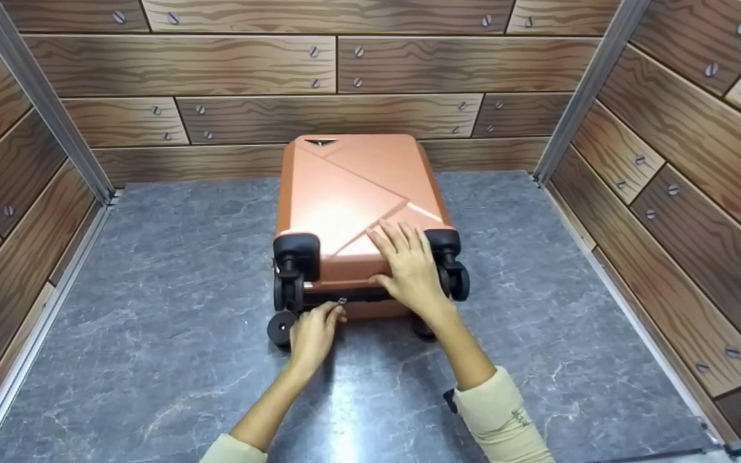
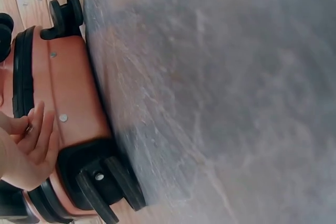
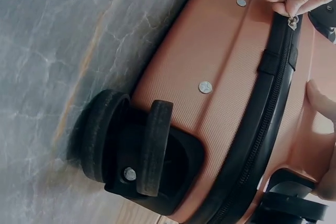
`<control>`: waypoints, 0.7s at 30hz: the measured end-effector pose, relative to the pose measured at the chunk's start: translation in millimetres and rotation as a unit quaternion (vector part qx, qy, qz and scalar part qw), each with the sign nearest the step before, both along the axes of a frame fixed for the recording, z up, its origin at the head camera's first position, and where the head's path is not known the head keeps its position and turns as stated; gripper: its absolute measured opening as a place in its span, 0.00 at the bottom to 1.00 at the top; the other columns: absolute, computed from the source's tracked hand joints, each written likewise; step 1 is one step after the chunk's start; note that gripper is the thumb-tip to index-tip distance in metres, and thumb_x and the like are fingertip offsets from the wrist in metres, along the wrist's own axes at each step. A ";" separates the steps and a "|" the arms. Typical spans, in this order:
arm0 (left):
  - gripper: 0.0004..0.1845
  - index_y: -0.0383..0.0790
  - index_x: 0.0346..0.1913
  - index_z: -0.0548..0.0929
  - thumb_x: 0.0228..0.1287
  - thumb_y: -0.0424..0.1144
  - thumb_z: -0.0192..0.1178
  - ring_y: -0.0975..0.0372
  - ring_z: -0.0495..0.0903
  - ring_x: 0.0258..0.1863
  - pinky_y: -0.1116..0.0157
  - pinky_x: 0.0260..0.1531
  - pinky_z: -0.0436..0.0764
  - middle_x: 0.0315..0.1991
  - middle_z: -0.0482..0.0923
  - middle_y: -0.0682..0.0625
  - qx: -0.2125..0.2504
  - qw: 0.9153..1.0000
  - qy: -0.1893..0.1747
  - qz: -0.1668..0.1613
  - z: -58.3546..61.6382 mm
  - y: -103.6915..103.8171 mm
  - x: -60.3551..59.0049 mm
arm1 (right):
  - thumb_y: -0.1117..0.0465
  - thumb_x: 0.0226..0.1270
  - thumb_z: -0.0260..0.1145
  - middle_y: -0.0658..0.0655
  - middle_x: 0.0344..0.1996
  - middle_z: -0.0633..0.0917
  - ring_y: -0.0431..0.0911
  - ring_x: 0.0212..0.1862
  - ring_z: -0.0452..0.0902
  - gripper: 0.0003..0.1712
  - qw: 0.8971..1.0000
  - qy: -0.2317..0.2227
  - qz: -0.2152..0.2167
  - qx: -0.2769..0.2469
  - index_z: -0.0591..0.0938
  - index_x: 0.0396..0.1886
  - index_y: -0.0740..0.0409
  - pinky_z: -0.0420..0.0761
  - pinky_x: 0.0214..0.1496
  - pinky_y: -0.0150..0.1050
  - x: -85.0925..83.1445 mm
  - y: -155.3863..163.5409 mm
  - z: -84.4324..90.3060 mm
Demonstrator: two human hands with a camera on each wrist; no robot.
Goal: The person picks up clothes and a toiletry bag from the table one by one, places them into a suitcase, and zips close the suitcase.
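A rose-gold hard-shell suitcase point(image 1: 351, 186) lies flat, its wheeled end facing me. At this end my left hand point(image 1: 311, 334) pinches the metal zipper pull point(image 3: 292, 22) between thumb and fingers. In the right wrist view, the black zipper point(image 3: 257, 145) runs closed from the slider down past the wheels. My right hand point(image 1: 412, 273) rests spread on the case's upper shell, fingers on top and thumb over the near edge. A black double wheel point(image 1: 290, 289) stands to the left of my hands, and another point(image 1: 454, 280) to the right.
Grey marbled flooring point(image 1: 152, 334) surrounds the suitcase. Behind it rises a wood-plank-patterned wall point(image 1: 216, 64), with similar side walls point(image 1: 666, 193) and metal corner posts point(image 1: 586, 83). The lower wheels point(image 2: 100, 187) jut out close to my left hand.
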State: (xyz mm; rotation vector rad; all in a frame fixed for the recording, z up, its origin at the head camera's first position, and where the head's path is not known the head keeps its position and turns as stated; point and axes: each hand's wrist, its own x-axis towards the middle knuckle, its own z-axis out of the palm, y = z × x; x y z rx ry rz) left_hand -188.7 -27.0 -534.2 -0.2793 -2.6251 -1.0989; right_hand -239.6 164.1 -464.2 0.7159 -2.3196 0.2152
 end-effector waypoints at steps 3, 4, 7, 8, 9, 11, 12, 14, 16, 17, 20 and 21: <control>0.08 0.47 0.29 0.83 0.64 0.42 0.56 0.53 0.81 0.29 0.54 0.22 0.76 0.26 0.81 0.52 -0.032 0.999 0.023 0.015 -0.4 -2.2 0.7 | 0.51 0.35 0.78 0.58 0.61 0.69 0.60 0.61 0.61 0.47 1.000 0.006 0.009 -0.020 0.71 0.61 0.52 0.52 0.64 0.55 -0.3 -0.6 -1.2; 0.08 0.47 0.29 0.82 0.63 0.42 0.56 0.52 0.81 0.29 0.54 0.22 0.76 0.26 0.81 0.50 -0.039 0.999 0.028 0.019 -0.5 -2.8 1.0 | 0.52 0.35 0.78 0.58 0.61 0.70 0.60 0.61 0.61 0.47 1.000 0.008 0.012 -0.024 0.72 0.61 0.52 0.52 0.64 0.55 -0.4 -0.6 -1.5; 0.07 0.47 0.29 0.82 0.63 0.42 0.57 0.51 0.80 0.28 0.53 0.22 0.76 0.25 0.79 0.48 -0.049 0.998 0.041 0.018 -1.5 -5.3 1.1 | 0.53 0.36 0.78 0.58 0.61 0.70 0.60 0.60 0.62 0.46 0.999 0.013 0.020 -0.032 0.72 0.61 0.52 0.52 0.64 0.55 -1.4 0.1 -3.0; 0.07 0.46 0.29 0.82 0.62 0.41 0.57 0.50 0.80 0.27 0.54 0.22 0.76 0.25 0.79 0.48 -0.049 0.998 0.045 0.014 -1.9 -6.5 0.8 | 0.53 0.36 0.78 0.58 0.61 0.70 0.60 0.60 0.62 0.45 0.999 0.016 0.024 -0.034 0.73 0.60 0.52 0.53 0.64 0.55 -1.9 0.4 -3.6; 0.06 0.46 0.29 0.82 0.62 0.41 0.57 0.50 0.80 0.27 0.54 0.22 0.76 0.25 0.79 0.48 -0.048 0.998 0.048 0.011 -2.4 -7.7 0.5 | 0.53 0.36 0.78 0.58 0.61 0.70 0.60 0.60 0.63 0.45 0.999 0.019 0.028 -0.035 0.73 0.60 0.52 0.53 0.64 0.55 -2.3 0.6 -4.0; 0.05 0.45 0.30 0.82 0.61 0.39 0.58 0.51 0.80 0.26 0.55 0.22 0.76 0.25 0.79 0.49 -0.045 0.997 0.057 0.000 -3.5 -10.8 -0.4 | 0.52 0.37 0.78 0.57 0.60 0.71 0.59 0.60 0.63 0.44 0.998 0.024 0.036 -0.038 0.74 0.60 0.51 0.54 0.64 0.54 -3.7 1.6 -5.0; 0.05 0.44 0.30 0.82 0.61 0.39 0.58 0.51 0.80 0.25 0.55 0.22 0.76 0.25 0.79 0.49 -0.040 0.997 0.063 -0.008 -4.2 -12.6 -1.3 | 0.51 0.37 0.77 0.57 0.60 0.71 0.59 0.60 0.64 0.44 0.998 0.027 0.041 -0.040 0.74 0.60 0.50 0.55 0.64 0.54 -4.1 2.1 -5.1; 0.04 0.42 0.31 0.83 0.60 0.37 0.59 0.51 0.80 0.25 0.56 0.22 0.76 0.25 0.79 0.49 -0.027 0.996 0.077 -0.024 -5.2 -17.2 -2.5 | 0.50 0.37 0.77 0.57 0.59 0.72 0.59 0.59 0.64 0.43 0.997 0.031 0.047 -0.044 0.75 0.59 0.50 0.55 0.64 0.54 -5.2 3.4 -5.4; 0.04 0.40 0.32 0.83 0.59 0.36 0.59 0.51 0.79 0.23 0.56 0.21 0.76 0.24 0.80 0.49 -0.032 0.993 0.109 -0.030 -7.8 -23.9 -4.3 | 0.50 0.36 0.77 0.56 0.59 0.73 0.58 0.59 0.65 0.42 0.997 0.034 0.051 -0.047 0.76 0.58 0.49 0.56 0.64 0.53 -5.9 4.9 -5.3; 0.04 0.39 0.31 0.82 0.59 0.36 0.60 0.50 0.79 0.24 0.56 0.22 0.76 0.24 0.80 0.49 -0.036 0.991 0.125 -0.028 -9.1 -27.7 -5.2 | 0.50 0.36 0.77 0.56 0.59 0.73 0.58 0.59 0.65 0.42 0.997 0.034 0.052 -0.048 0.76 0.58 0.49 0.56 0.64 0.53 -6.0 5.6 -5.3; 0.04 0.40 0.30 0.83 0.57 0.36 0.61 0.48 0.79 0.29 0.54 0.31 0.76 0.27 0.81 0.48 -0.047 0.986 0.158 -0.014 -13.1 -39.8 -7.3 | 0.51 0.36 0.77 0.55 0.59 0.73 0.58 0.59 0.65 0.42 0.997 0.037 0.054 -0.049 0.76 0.58 0.49 0.56 0.64 0.53 -6.7 7.0 -5.9; 0.03 0.40 0.30 0.82 0.57 0.36 0.61 0.47 0.79 0.31 0.53 0.34 0.75 0.28 0.81 0.49 -0.053 0.985 0.164 -0.008 -14.0 -43.3 -7.9 | 0.51 0.36 0.77 0.55 0.59 0.73 0.58 0.59 0.65 0.42 0.997 0.037 0.056 -0.048 0.76 0.59 0.49 0.56 0.64 0.53 -6.6 7.0 -5.9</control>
